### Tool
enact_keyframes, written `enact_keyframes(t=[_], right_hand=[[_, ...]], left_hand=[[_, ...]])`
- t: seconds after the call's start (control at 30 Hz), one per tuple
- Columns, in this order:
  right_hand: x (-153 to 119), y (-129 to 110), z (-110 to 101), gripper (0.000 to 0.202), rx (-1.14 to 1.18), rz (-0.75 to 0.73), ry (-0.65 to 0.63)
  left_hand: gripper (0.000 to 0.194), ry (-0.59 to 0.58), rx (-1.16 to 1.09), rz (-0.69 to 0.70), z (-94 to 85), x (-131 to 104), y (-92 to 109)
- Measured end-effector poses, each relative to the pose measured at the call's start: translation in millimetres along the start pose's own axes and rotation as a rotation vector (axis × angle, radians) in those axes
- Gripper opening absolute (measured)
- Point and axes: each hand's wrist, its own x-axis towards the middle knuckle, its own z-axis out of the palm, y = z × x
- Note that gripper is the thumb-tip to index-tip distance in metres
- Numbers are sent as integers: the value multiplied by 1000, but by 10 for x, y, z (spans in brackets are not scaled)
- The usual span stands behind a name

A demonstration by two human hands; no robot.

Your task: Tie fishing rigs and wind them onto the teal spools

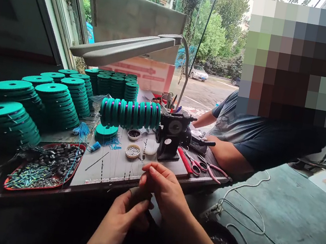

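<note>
In front of the table edge, my left hand [126, 216] is closed, thumb against the curled fingers. Just above it and to its right, my right hand [167, 187] pinches with thumb and forefinger; the hands almost touch. What either one holds is too small or hidden to tell. Beyond them, a row of green foam spools [129, 114] sits on the shaft of a black hand-cranked winder [171, 133]. Thin lines hang from these spools over a pale board [94, 175], some with small dark pieces threaded on. Two small round dishes, one of whitish beads [132, 151] and one of dark pieces [134, 134], stand behind my hands.
Stacks of green spools [56, 106] fill the table's left and back. A red tray [82, 158] holds dark weights and small fittings. Red-handled scissors [195, 168] and pliers [212, 172] lie right. A lamp [131, 50] arches overhead. Another person [239, 130] sits at the right.
</note>
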Motion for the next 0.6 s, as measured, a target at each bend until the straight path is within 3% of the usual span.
enact_keyframes(t=[0.13,0.2,0.27,0.37,0.47,0.6], right_hand=[[45,-10,-60,23,-118,-2,-15],[93,-33,-131,25,-295,-73,6],[148,-62,-211,26,-663,-274,87],[225,-64,-296,19,-1397,-579,223],[310,14,-324,14,-1897,-605,216],[456,121,-367,16,-2091,-586,231]], left_hand=[[25,2,59,74,70,80,53],[25,-16,29,54,52,87,40],[25,-17,-37,7,11,75,13],[24,10,-125,-70,-50,38,-13],[22,31,-146,-87,-66,7,-10],[24,22,-119,-58,-41,1,0]])
